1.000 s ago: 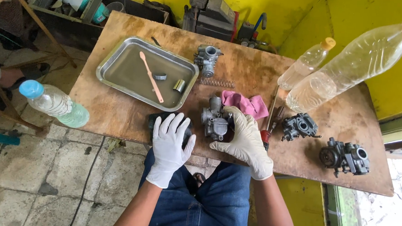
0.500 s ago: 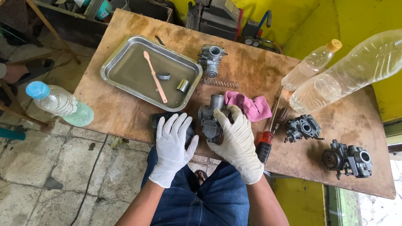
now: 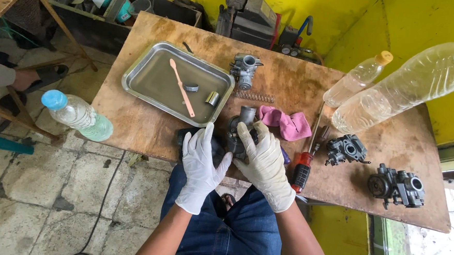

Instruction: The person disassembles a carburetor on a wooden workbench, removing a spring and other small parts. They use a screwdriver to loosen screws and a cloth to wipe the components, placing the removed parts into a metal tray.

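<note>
Holding the carburetor [image 3: 239, 136] at the near edge of the wooden table [image 3: 144, 123], the right hand [image 3: 266, 163] in a white glove is wrapped around its right side with fingers curled over the body, so that's a proper grasp. The left hand [image 3: 200, 162] is spread flat with fingers open, palm over a dark part [image 3: 185, 138] just left of the carb, touching or pressing it rather than gripping (can't tell what that part is, it's mostly hidden). If I were doing this I'd keep the carb body braced against the tabletop with the right hand and work directly over the board, since anything small that drops near that edge probably goes straight to the tiled floor. Just behind the carb is a pink rag [image 3: 287, 123], and to its right a screwdriver with a red and black handle [image 3: 303, 165] lying close to the right wrist, handy to reach. Farther back on the left sits a metal tray [image 3: 137, 71] with a pink toothbrush [image 3: 182, 89] and a couple of small metal bits, a good spot for loose pieces. Beyond that, a second carburetor [image 3: 244, 69], a spring [image 3: 253, 97], two more carb bodies on the right [image 3: 346, 149] [image 3: 397, 187], and clear plastic bottles [image 3: 410, 83].
</note>
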